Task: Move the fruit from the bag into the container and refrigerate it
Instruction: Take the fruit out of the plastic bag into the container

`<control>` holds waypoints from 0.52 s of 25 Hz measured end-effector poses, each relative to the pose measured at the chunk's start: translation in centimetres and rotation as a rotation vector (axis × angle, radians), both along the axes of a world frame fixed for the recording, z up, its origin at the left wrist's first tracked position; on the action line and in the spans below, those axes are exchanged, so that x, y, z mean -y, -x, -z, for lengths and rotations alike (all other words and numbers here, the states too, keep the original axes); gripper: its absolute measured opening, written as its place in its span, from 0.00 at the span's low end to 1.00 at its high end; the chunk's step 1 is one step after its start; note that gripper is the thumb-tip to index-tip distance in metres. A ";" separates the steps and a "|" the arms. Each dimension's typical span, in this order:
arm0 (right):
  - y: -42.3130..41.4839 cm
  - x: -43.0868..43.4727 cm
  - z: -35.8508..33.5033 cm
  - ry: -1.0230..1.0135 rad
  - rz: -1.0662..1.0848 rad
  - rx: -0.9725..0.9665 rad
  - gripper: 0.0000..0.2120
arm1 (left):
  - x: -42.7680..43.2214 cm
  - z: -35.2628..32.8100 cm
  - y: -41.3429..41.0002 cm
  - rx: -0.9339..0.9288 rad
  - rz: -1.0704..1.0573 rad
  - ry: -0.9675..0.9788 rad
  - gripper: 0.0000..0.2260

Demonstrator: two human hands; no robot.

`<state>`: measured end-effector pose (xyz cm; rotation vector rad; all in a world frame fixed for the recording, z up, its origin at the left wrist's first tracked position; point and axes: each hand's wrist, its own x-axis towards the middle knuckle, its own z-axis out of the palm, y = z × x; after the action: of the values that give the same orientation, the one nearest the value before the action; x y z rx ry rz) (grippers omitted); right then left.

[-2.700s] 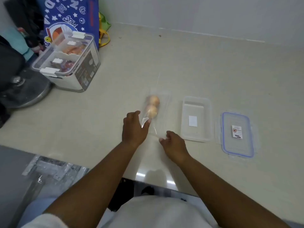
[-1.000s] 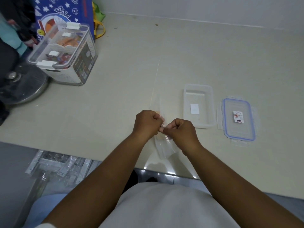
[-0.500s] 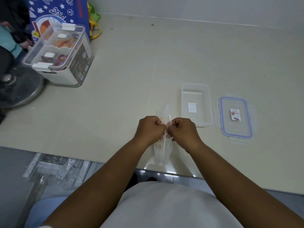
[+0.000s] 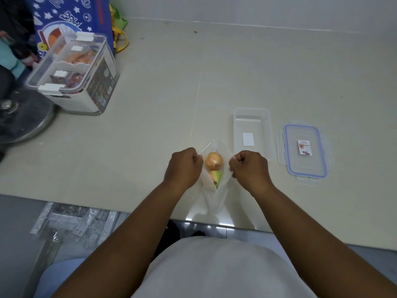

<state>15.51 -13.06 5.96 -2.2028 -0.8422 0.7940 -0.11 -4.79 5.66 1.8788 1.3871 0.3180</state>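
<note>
I see my left hand (image 4: pixel 184 166) fisted tight, pinching the left lip of the clear thin plastic bag (image 4: pixel 212 196); my right hand (image 4: pixel 249 168) is fisted the same way on the right lip. The two hands sit apart with the bag mouth spread between them. Bag hangs down from the grip near the front edge of the pale beige stone counter (image 4: pixel 236 72); can't tell if its bottom touches the surface. Inside the open mouth: a round orange-tan fruit (image 4: pixel 214 161) on top, and just below it, touching, a second fruit, green and orange (image 4: pixel 216 178), partly hidden by the bag film. Just right of my right hand, on the counter, the clear rectangular plastic container (image 4: pixel 251 117) stands open with only a white label on its floor; its near corner is covered by my right knuckles. Right of that, close but apart, lies the clear lid with blue seal ring (image 4: pixel 305 150), flat, sticker in its middle. Far left: a white perforated storage box with clear latched lid (image 4: pixel 73 76), packets inside, contents too blurred to name. Behind it a blue printed bag with white stars (image 4: pixel 71 16) and a yellow-green strap. At the left edge a round grey metal lid (image 4: pixel 21 119). Below the counter edge, shiny plastic-wrapped packets (image 4: pixel 73 220) on the floor.
</note>
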 end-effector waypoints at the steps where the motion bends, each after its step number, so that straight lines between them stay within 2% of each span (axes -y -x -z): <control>1: -0.6 0.2 -0.1 0.001 0.015 0.009 0.08 | -0.4 -0.1 0.4 0.000 -0.013 0.004 0.14; 7: -2.9 1.8 -0.4 0.014 0.030 0.096 0.06 | -1.3 -0.4 2.6 -0.022 -0.071 0.011 0.15; 13: -1.5 1.6 0.0 -0.031 -0.088 0.202 0.05 | -0.1 -0.7 1.9 0.014 0.019 0.047 0.14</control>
<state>17.01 -14.63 5.95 -2.2582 -1.0487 0.6010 -1.99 -4.71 6.34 1.8471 1.3554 0.2855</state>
